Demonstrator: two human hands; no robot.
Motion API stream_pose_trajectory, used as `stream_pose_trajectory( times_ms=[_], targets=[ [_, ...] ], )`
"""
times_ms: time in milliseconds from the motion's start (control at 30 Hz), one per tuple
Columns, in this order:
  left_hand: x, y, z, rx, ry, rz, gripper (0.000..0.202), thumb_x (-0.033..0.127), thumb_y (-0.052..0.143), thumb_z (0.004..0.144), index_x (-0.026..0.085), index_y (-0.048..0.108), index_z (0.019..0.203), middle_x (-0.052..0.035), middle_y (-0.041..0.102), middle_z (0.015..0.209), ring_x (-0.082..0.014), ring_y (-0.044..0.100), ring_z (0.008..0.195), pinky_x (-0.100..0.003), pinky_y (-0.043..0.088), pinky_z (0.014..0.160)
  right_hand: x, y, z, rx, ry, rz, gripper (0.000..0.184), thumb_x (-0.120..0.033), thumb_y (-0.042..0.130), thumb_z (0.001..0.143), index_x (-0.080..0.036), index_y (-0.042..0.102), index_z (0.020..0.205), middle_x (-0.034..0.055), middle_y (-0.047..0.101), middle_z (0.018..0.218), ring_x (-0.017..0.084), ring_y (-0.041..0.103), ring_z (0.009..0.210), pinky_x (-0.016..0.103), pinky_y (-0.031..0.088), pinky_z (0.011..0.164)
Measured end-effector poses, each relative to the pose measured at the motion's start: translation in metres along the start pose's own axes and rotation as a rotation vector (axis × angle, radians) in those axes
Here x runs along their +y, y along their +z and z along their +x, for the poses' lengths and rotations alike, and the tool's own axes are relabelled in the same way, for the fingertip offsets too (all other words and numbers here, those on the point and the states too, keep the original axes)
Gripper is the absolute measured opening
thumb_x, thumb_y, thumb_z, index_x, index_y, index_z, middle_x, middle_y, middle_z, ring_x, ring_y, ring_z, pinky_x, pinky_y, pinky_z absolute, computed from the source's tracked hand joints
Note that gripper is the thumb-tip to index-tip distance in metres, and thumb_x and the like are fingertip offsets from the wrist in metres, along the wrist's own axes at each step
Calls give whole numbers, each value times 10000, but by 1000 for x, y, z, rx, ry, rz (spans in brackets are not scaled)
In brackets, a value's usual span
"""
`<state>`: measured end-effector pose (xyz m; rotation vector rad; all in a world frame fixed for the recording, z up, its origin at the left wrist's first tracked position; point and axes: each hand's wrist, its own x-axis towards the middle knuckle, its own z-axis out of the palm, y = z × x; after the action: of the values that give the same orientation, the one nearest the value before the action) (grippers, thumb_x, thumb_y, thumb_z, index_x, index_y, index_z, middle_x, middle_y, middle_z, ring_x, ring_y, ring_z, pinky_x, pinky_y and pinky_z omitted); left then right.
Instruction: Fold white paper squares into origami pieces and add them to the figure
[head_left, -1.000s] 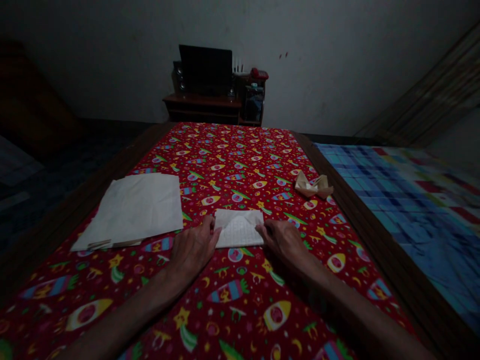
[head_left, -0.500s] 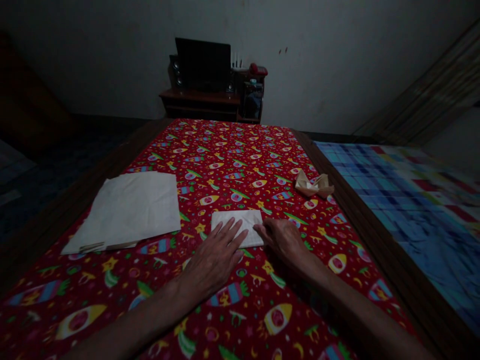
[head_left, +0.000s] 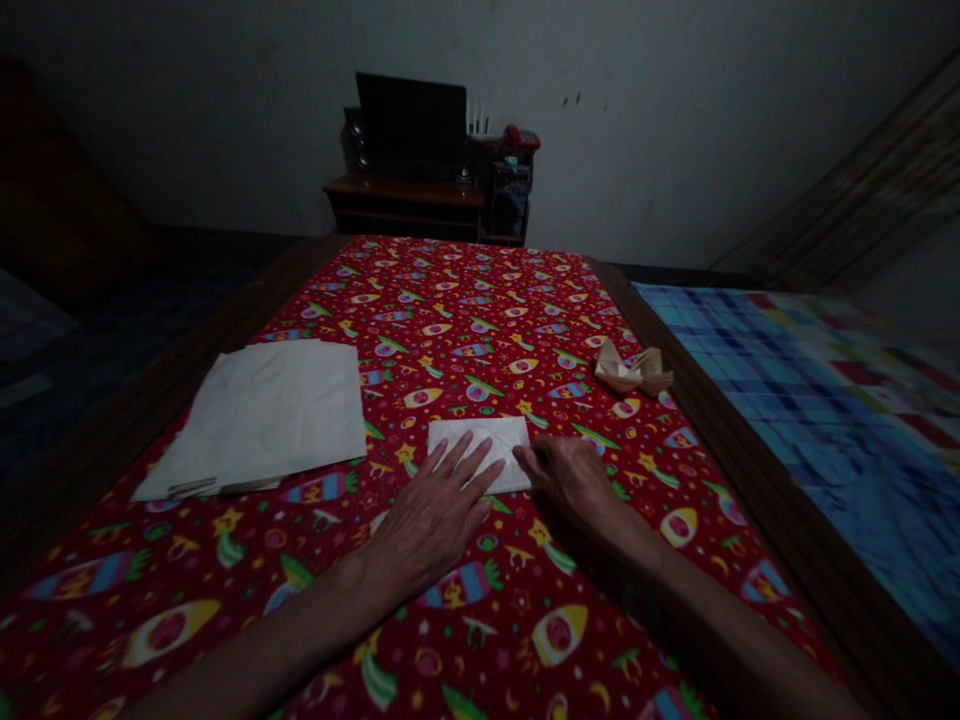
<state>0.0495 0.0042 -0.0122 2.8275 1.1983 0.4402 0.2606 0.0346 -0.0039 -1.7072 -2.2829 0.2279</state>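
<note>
A small folded sheet of white paper [head_left: 510, 437] lies flat on the red patterned cloth [head_left: 480, 330] in front of me. My left hand [head_left: 442, 505] rests on its left part, palm down, fingers spread. At the paper's right edge, my right hand [head_left: 574, 480] is closed, with thumb and forefinger pinching that edge. The curled fingers partly hide what the pinch covers. To the left sits a stack of larger whitish paper sheets [head_left: 277, 410]. A folded tan paper shape [head_left: 632, 372] with raised points stands near the cloth's right side.
Brown wooden edges [head_left: 720, 470] border the cloth. Beyond it, a small desk [head_left: 409, 195] against the wall carries a dark monitor [head_left: 411, 125], speakers and a red telephone [head_left: 521, 138]. On the right lies a blue checked cloth [head_left: 780, 430] with colourful patches.
The whole view has shifted slightly, so things sit a little further right. Both hands keep nearly the same place on the folded paper.
</note>
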Motion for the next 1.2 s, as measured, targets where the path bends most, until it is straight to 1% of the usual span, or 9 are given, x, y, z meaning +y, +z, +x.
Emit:
stream_pose_trajectory(
  times_ms=[267,367,433,533,600,700,967,1067,1200],
  targets=[
    [-1,-6,4,-66,7,13,454,272,411,933,250,349,1382,-65,305,1486,-268,229,1380,-504,257,1101,-5,-9,-4,44,-8,-170,361,-351,423,925,-158,612,685,39,600,578,109,475,480,248,245,485],
    [-2,-6,4,-68,13,0,417,286,411,934,284,395,1350,-44,312,1484,-272,235,1377,-500,258,1101,-21,-11,-13,161,-46,-296,307,-277,395,933,-135,649,834,106,654,734,165,569,602,266,349,540],
    [-3,-4,4,-65,18,-10,369,289,422,928,277,467,1294,-39,329,1473,-278,217,1382,-499,246,1107,-32,-6,-21,206,-199,-262,313,-233,363,940,-97,628,1034,162,667,933,229,617,832,313,449,686],
    [-6,-2,3,-59,43,-16,316,269,451,913,233,545,1213,-64,408,1417,-281,181,1392,-495,222,1119,-41,7,-36,153,-445,-142,475,-327,374,950,-55,414,1337,192,464,1353,294,386,1278,434,390,1003],
    [-8,-3,2,-63,76,-21,318,276,438,921,236,542,1219,-67,430,1395,-275,177,1394,-495,224,1117,-39,13,-45,64,-510,-88,627,-412,397,936,-38,259,1421,186,298,1465,289,213,1374,449,334,1076],
    [-11,-6,0,-81,106,-15,359,315,395,943,286,476,1291,-45,347,1458,-280,182,1392,-500,246,1101,-26,12,-54,-22,-517,-67,700,-436,407,929,-36,166,1450,180,174,1509,269,118,1401,438,300,1109],
    [-39,-15,-26,-69,73,123,413,383,331,967,392,329,1380,2,259,1508,-235,246,1377,-439,210,1102,-5,1,-66,-21,-499,-154,635,-419,422,928,-73,255,1433,150,250,1491,252,161,1394,439,317,1101],
    [-45,-16,-28,-62,41,151,418,378,305,973,361,322,1391,-16,302,1491,-214,290,1360,-443,171,1113,-9,1,-65,-3,-497,-170,627,-426,416,929,-53,291,1417,161,285,1474,258,187,1387,439,323,1099],
    [-34,-12,-8,-74,13,144,493,433,282,964,231,306,1413,-80,296,1490,-221,255,1375,-460,125,1127,-19,6,-58,14,-469,-169,611,-435,434,919,-43,362,1382,176,353,1438,281,255,1362,458,321,1097]
  ],
)
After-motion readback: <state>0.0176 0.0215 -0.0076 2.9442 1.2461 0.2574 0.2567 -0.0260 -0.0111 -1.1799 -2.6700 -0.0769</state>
